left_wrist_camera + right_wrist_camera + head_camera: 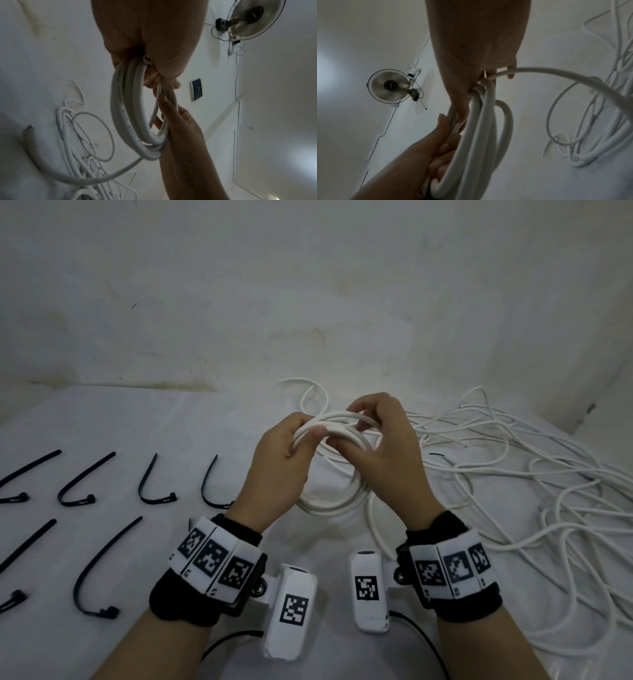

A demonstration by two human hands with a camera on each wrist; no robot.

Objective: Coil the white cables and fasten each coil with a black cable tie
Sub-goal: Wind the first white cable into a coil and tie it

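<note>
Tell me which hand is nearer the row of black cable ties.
Left. The left hand grips the white coil just right of the cable ties; the right hand holds the coil's far side, farther from them.
</note>
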